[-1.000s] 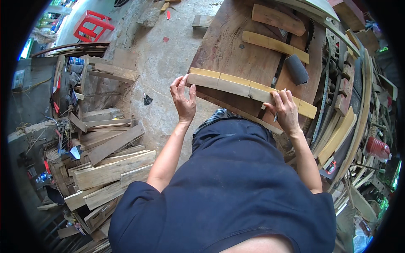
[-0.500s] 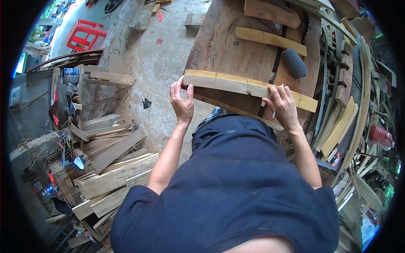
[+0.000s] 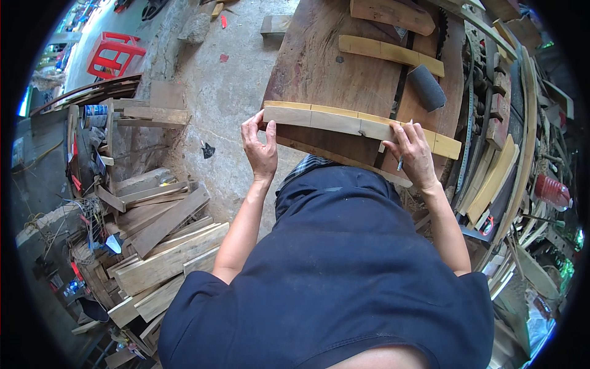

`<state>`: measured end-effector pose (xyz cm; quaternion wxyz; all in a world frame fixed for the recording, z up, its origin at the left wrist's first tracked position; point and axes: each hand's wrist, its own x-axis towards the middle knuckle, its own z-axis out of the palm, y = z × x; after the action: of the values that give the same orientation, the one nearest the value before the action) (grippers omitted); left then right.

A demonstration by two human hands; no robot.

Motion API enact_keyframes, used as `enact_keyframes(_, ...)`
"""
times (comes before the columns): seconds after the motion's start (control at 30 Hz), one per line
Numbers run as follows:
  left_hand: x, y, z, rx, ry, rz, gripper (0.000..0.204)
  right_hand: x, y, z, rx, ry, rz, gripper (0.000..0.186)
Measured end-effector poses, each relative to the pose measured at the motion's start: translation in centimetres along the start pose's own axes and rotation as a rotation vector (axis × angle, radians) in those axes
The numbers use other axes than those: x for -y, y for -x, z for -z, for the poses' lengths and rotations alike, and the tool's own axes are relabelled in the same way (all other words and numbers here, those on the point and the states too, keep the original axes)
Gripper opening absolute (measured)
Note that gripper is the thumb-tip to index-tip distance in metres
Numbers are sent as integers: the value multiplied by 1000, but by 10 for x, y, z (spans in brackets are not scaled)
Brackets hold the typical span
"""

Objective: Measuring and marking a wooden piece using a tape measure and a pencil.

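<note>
A pale, slightly curved wooden strip with pencil lines across it lies against a longer yellow wooden strip near the close edge of the brown wooden worktop. My left hand holds the pale strip's left end between thumb and fingers. At its right end my right hand grips the same strip, fingers reaching over onto the yellow one. What looks like a pencil pokes out beneath the right hand's fingers. The yellow strip sticks out to the right beyond that hand.
On the worktop lie a dark grey roll, another yellow strip and a brown wooden block. A saw blade edge shows beyond. Stacked boards fill the lower left. A red stool stands far left.
The whole view has shifted slightly, so the surroundings sit a little further left. Both hands keep the same grip on the pale strip.
</note>
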<state>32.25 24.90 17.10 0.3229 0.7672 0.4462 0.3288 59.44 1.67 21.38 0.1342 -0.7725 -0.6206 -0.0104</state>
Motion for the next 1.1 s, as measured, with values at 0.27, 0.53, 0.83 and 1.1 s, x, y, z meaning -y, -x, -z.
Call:
enact_keyframes(0.27,-3,-1,-4,-107,-151,-60,37,1,-2,-1,-12,-11,2,51)
enact_keyframes(0.53,-15,-5,-4,229,-324,-529,43,2,-3,0,9,-21,-18,52)
enact_keyframes(0.83,-11,-13,-7,224,-287,-525,43,3,-6,1,20,-55,-39,56)
enact_keyframes(1.1,-2,-14,-10,208,-182,-538,44,7,-53,27,-199,-674,-361,77)
